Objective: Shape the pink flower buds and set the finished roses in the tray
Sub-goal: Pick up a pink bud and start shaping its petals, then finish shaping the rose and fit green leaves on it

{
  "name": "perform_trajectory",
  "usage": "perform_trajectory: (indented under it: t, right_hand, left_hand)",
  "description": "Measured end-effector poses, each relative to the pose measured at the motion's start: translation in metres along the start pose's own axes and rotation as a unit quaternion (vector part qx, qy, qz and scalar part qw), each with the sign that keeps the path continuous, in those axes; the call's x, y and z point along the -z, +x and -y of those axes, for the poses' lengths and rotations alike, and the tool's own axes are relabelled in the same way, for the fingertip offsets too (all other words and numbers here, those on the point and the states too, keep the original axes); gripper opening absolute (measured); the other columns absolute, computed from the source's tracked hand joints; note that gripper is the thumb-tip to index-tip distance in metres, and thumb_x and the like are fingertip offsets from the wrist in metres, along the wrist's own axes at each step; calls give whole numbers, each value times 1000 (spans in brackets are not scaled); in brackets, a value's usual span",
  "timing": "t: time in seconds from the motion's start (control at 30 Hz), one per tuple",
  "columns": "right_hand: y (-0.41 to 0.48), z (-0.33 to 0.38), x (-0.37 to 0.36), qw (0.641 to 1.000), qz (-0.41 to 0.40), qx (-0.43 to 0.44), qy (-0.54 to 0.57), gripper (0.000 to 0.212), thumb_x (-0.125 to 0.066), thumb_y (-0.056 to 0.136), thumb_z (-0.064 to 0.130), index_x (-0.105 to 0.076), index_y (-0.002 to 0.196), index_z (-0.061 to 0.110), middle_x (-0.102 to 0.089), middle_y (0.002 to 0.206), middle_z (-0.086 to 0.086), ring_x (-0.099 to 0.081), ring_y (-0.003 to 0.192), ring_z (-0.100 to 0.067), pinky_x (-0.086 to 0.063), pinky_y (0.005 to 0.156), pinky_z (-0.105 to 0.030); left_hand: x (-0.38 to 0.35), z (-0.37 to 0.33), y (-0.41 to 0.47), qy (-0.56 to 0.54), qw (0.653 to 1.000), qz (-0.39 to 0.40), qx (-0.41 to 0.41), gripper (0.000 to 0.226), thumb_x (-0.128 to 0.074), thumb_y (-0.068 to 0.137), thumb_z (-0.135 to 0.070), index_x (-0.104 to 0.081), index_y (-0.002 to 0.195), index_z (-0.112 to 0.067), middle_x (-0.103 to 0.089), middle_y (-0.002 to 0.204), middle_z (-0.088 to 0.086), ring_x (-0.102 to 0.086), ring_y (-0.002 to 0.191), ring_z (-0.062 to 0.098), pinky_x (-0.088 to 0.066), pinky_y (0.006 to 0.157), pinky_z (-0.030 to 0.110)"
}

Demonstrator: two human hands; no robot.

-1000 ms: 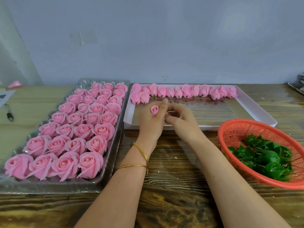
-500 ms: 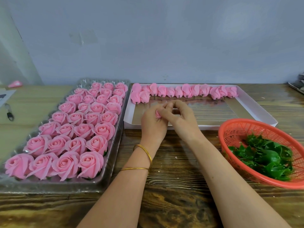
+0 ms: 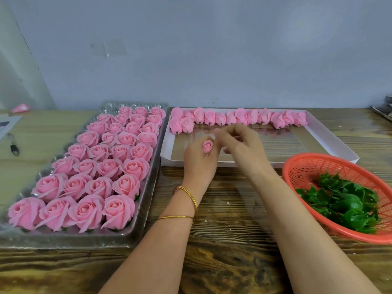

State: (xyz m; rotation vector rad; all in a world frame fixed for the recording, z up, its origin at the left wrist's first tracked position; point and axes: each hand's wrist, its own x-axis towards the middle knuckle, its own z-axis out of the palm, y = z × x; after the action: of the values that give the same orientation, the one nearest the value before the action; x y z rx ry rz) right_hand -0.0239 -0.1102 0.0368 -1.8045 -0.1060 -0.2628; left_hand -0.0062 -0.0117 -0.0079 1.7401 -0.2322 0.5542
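Right fingers (image 3: 228, 136) now just beside bud (image 3: 207, 146)

From my remote seat I couldn't make out the fingertips of the right hand (image 3: 239, 143): motion blur smeared them, so whether they pinched anything stayed unclear. The left hand (image 3: 199, 160), curled round the bud (image 3: 207, 146), hid its base and stem. The orange basket (image 3: 303, 172) ran off the right edge (its leaves (image 3: 343, 204) merged into one green heap), and the clear tray (image 3: 147, 198) was clipped at the left edge. A dark stack (image 3: 384, 110) at far right was cut off, and a pink thing (image 3: 20, 107) at back left was too small to name. Both forearms were cut off by the bottom edge.
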Motion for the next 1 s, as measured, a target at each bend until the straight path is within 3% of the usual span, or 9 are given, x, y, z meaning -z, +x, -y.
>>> perform_trajectory:
  t: [0.1,0.27,0.37,0.47,0.53,0.67,0.83,0.9,1.0]
  right_hand:
    - [7,9,21,998,-63,13,-15,10,-68,87,12,-64,80,18,-64,78,-2,-62,80,-19,-53,87,-47]
    - [11,16,66,991,-123,4,-58,27,-63,78,-3,-64,72,23,-62,64,0,-58,65,-16,-52,73,-39]
    - [11,16,93,982,-129,-22,-139,25,-61,72,-4,-66,65,19,-66,62,-3,-61,67,-22,-55,76,-44]
    - [7,14,113,958,-125,-55,-252,24,-61,70,-5,-67,63,17,-69,68,-11,-62,68,-28,-54,70,-40]
    - [4,12,123,934,-90,-105,-329,23,-64,72,-4,-70,66,18,-69,74,-12,-62,72,-29,-46,65,-31]
    - [1,11,133,875,41,-246,-414,9,-78,72,3,-76,76,11,-70,81,-10,-62,79,-24,-48,73,-35]
    - [1,3,130,818,162,-300,-462,16,-86,66,10,-77,78,4,-69,71,-13,-60,68,-24,-49,68,-30]
    - [2,0,128,810,183,-311,-463,19,-85,66,9,-77,82,10,-71,83,-12,-65,81,-28,-56,79,-37]
    - [6,-5,126,806,223,-311,-452,24,-84,66,5,-76,89,9,-71,101,-23,-65,100,-44,-53,92,-56]
  left_hand:
    - [2,-2,-1,14,1000,-8,-6,44,-58,96,-22,-41,57,-8,-35,54,1,-33,55,14,-27,52,21]
    - [2,-3,-1,23,1000,-8,5,46,-59,96,-24,-40,57,-11,-36,54,2,-34,55,13,-30,53,22]
    - [3,-4,0,27,1000,-11,9,44,-57,96,-26,-46,59,-7,-42,56,6,-39,57,16,-34,55,28]
    - [3,-4,1,35,999,-10,13,44,-56,97,-27,-43,58,-11,-41,56,4,-36,55,11,-31,54,21]
    - [4,-3,0,38,999,-12,15,43,-55,97,-28,-45,59,-9,-43,57,6,-37,55,10,-31,53,18]
    - [5,-2,1,33,999,-15,17,46,-55,97,-29,-49,62,0,-49,60,15,-44,59,18,-36,55,25]
    - [3,-1,0,36,999,-13,20,43,-55,97,-30,-44,60,-11,-42,56,1,-38,55,9,-33,53,19]
    - [3,-1,0,33,999,-14,22,43,-55,97,-30,-43,59,-13,-41,55,-1,-38,55,8,-33,52,17]
    - [4,0,0,38,999,-18,19,44,-56,96,-29,-39,57,-17,-40,54,-4,-38,54,8,-33,52,17]
